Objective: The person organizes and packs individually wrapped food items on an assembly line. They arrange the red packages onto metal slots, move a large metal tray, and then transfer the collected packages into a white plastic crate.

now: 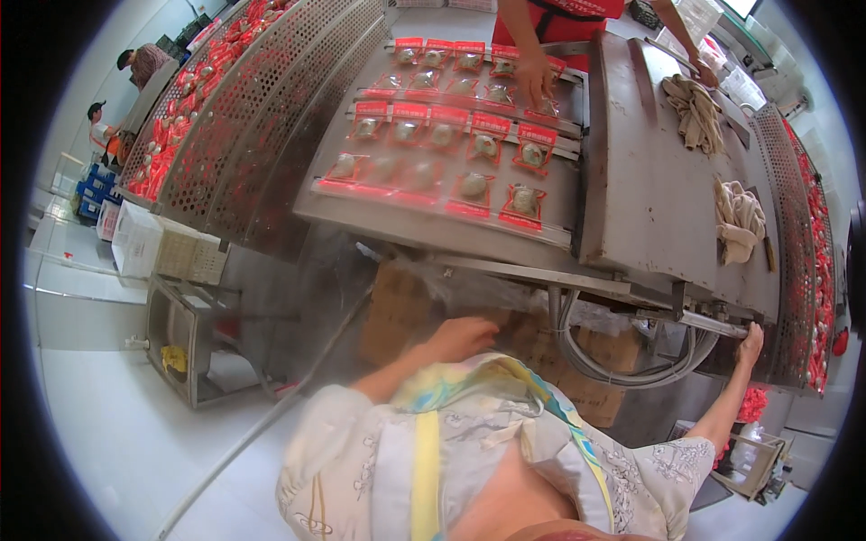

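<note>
We're leaning in at the packaging machine here; our left hand is reaching forward under the machine's front edge, curled loosely toward the cardboard boxes stacked down there, and we honestly can't tell whether it's gripping anything or just resting against the cardboard; our right hand is stretching out well apart from the left, fingers wrapping around the lower metal rail at the machine's near corner, so it's closing on that rail; between our two hands a bundle of grey hoses is looping down from the underside.

Up above both hands, rows of red-edged sealed pouches with pale round items inside are lying across the machine's bed; a co-worker's hand in a red top is pressing down on the far rows, well beyond our reach; above our right hand, two bunches of beige cloth gloves are lying on the flat steel cover; perforated metal chutes carrying heaps of red packs are running up and away to the far left of our left hand, and another one is sitting just to the right of our right hand.
</note>
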Demonstrator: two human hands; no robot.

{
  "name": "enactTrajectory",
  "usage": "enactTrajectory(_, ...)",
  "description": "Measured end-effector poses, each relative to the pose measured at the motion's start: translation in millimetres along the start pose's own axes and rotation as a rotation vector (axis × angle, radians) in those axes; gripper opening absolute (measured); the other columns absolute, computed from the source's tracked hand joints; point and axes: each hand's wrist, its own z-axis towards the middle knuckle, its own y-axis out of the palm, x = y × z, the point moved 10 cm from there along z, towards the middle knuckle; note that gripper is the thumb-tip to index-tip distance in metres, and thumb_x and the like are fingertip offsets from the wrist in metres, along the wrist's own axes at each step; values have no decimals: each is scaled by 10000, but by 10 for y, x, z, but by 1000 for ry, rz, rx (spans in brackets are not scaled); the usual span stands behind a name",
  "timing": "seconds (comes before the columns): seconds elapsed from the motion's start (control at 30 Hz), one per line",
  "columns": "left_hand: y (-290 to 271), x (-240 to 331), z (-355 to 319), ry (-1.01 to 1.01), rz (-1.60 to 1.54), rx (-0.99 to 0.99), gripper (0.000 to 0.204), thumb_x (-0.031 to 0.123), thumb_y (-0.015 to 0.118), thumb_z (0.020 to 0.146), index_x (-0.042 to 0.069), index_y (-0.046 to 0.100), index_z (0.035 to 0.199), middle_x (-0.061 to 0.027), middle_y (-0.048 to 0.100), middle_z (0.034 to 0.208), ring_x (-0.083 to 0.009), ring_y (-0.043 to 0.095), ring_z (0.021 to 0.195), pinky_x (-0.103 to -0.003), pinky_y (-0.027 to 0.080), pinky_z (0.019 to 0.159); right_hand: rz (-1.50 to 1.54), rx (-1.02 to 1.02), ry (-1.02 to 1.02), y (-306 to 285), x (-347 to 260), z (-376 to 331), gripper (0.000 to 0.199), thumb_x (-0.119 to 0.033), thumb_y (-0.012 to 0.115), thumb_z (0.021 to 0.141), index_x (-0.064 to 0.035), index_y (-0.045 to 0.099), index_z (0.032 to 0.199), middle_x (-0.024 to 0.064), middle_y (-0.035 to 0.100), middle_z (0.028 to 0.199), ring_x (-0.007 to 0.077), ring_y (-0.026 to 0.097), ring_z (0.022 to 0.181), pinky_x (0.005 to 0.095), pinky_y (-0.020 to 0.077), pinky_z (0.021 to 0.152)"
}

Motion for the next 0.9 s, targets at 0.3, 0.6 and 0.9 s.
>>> enactTrajectory(0.3, -378, 120, -110, 122, -1, 159, 280, 198, 609, 811, 81, 580, 1064, -104, 615, 930, -294, 596, 840, -378, 484, 695, 251, 6, 242, -26, 148, -12, 314, -168, 385, 907, -43, 544, 1148, 164, 531, 1201, 317, 446, 1178, 385, 313, 1025)
enactTrajectory(0.6, -740, 2447, -38, 1149, 22, 265, 471, 291, 699, 710, 59, 534, 1086, -79, 569, 857, -256, 561, 801, -369, 469, 692, 170, 203, 77, -744, -468, -317, 324, -170, 372, 915, -24, 519, 1165, 186, 535, 1188, 332, 477, 1136, 406, 350, 989)
enactTrajectory(0.9, -382, 2847, 114, 672, 664, 31, 479, 312, 750, 637, 19, 589, 980, -100, 643, 868, -256, 637, 829, -341, 491, 679, 155, 350, -28, -3087, -2627, -1023, 202, 21, 526, 733, -27, 534, 929, 167, 560, 866, 361, 529, 882, 431, 407, 776)
